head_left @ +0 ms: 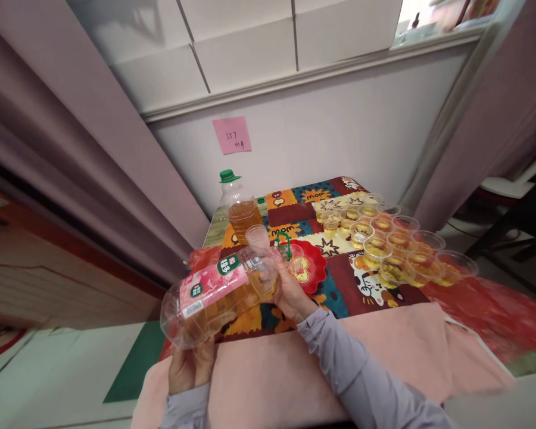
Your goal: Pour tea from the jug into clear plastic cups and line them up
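Both sets of fingers (286, 281) curl partway around one tilted bottle (214, 286).

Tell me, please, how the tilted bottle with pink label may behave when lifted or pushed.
The tilted bottle is probably somewhat heavy, since amber liquid lies inside. That liquid would likely slosh and shift the balance. The bottle's rounded body might roll if laid flat.
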The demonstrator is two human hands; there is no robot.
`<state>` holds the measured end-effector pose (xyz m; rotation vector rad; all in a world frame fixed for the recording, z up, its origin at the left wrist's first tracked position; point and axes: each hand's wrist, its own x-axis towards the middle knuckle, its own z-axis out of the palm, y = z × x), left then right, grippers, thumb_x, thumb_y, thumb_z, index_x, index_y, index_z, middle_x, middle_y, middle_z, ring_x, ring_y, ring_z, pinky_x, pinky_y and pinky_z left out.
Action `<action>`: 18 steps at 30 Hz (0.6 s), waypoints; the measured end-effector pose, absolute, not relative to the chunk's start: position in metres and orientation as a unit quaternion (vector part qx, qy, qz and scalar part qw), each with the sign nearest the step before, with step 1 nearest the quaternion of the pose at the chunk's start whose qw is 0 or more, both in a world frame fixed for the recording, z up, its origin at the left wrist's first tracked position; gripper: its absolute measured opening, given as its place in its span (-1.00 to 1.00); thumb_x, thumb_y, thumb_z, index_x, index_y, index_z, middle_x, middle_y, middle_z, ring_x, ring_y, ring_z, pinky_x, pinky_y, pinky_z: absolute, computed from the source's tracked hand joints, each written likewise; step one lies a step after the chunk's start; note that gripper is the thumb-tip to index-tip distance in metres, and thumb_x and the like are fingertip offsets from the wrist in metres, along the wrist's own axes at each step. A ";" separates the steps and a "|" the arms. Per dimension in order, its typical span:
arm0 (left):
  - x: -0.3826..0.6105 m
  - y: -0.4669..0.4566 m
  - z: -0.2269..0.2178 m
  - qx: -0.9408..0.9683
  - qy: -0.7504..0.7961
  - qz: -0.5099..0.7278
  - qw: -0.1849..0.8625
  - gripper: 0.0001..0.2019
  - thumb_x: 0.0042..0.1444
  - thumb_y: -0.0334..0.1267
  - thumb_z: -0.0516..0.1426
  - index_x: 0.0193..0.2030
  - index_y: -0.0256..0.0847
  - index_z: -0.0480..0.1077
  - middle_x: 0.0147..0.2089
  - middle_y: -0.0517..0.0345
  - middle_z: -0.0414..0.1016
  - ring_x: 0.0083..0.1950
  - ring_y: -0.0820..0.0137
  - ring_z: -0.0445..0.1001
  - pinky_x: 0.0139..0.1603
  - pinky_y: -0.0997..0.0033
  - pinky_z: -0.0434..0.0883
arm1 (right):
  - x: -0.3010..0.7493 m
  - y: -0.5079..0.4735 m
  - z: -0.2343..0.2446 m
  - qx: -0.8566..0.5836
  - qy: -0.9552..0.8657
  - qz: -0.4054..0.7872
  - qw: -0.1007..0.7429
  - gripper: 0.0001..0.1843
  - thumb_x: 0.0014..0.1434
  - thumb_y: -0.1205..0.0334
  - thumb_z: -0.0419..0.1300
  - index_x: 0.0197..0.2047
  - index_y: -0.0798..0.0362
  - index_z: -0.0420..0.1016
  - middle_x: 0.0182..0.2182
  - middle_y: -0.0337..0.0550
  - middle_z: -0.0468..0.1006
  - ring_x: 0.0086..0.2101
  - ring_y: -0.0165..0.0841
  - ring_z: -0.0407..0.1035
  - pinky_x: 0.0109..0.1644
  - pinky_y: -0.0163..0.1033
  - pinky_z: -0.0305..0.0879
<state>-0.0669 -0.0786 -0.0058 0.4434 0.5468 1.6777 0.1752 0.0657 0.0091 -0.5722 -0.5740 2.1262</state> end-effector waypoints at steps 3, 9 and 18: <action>-0.063 -0.078 -0.004 0.192 0.228 0.735 0.609 -0.29 0.53 -0.14 0.06 0.72 0.23 -0.06 0.62 0.11 0.30 0.49 0.11 0.50 0.42 0.18 0.51 | 0.176 0.066 0.009 -0.228 -0.236 0.847 0.419 -0.24 0.37 -0.54 0.15 0.28 -0.14 0.59 0.03 -0.08 0.78 -0.11 -0.15 0.70 -0.18 -0.04 0.69; -0.062 -0.078 -0.005 0.197 0.234 0.758 0.576 -0.30 0.52 -0.28 0.02 0.72 0.23 -0.02 0.63 0.09 0.28 0.63 0.06 0.28 0.50 -0.04 0.41 | 0.177 0.065 0.013 -0.223 -0.247 0.848 0.413 -0.25 0.39 -0.56 0.12 0.27 -0.17 0.61 0.03 -0.10 0.78 -0.06 -0.16 0.69 -0.12 -0.03 0.69; -0.063 -0.078 -0.007 0.212 0.183 0.752 0.597 -0.21 0.49 -0.37 0.04 0.75 0.13 -0.15 0.63 -0.06 0.25 0.54 0.06 0.40 0.45 0.03 0.44 | 0.178 0.066 0.014 -0.225 -0.253 0.850 0.403 -0.21 0.40 -0.59 0.06 0.31 -0.17 0.58 0.08 -0.10 0.76 -0.06 -0.18 0.69 -0.08 -0.02 0.68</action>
